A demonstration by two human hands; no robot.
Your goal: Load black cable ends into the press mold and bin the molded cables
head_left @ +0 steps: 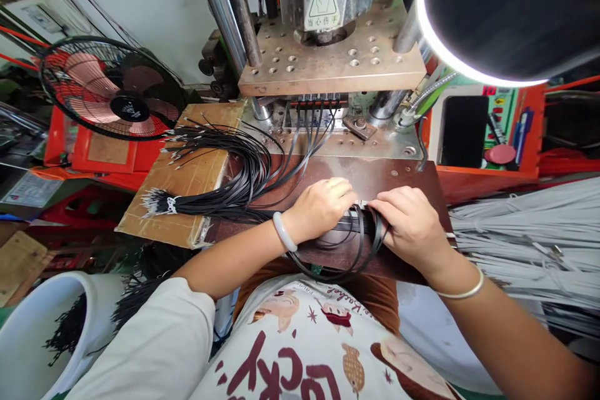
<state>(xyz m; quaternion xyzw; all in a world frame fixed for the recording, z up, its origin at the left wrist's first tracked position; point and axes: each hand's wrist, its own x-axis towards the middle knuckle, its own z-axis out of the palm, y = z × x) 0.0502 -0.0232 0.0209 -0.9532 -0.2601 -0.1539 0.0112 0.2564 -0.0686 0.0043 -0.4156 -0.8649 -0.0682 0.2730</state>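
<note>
Close together over the brown work board, my two hands work at a small fixture holding a row of black cables. My left hand has its fingers closed at the left end of the row; its fingertips are partly hidden. My right hand pinches black cables whose lengths loop down toward my lap. Beyond them, several black cables run from a metal mould under the press. A thick bundle of black cables curves left, and another tied bundle lies below it.
The heavy press plate hangs over the mould, with a hand-warning label above. A fan stands left, beside taped cardboard. At right are a lamp, an orange tray and grey cable bundles. A white bucket stands lower left.
</note>
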